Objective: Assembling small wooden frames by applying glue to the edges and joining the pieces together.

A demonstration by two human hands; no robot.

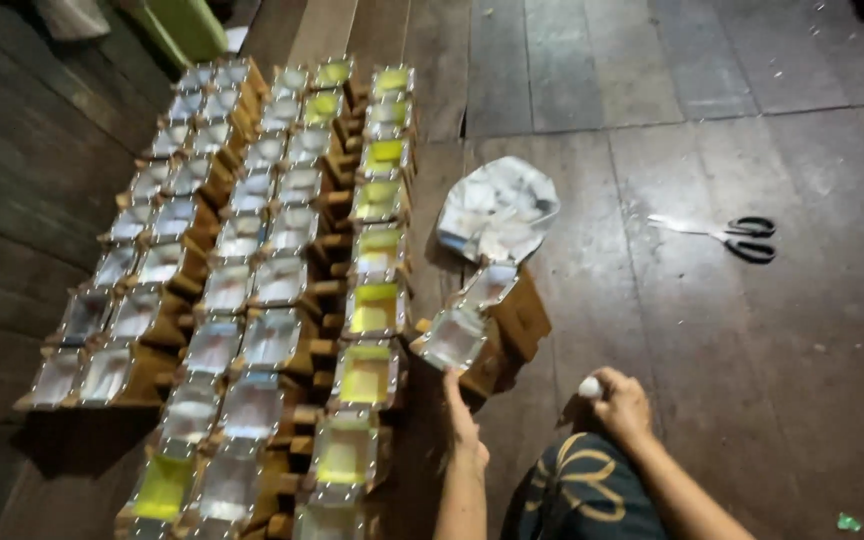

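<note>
My left hand [461,412] reaches forward with fingers straight, touching the near edge of a foil-lined brown box [455,340] that stands apart from the rows. My right hand [620,402] is closed around a small white object [589,387] just above my knee in dark patterned cloth [577,490]. A second loose foil-lined box [493,285] sits right behind the first. To the left, several rows of the same boxes [252,300] cover the wooden floor; some hold yellow material [375,308], others show bare foil.
A crumpled sheet of foil [498,212] lies beyond the two loose boxes. Black-handled scissors [742,238] rest on the floorboards to the right. A green container [189,27] stands at the far left top. A small green scrap [849,521] lies at the lower right.
</note>
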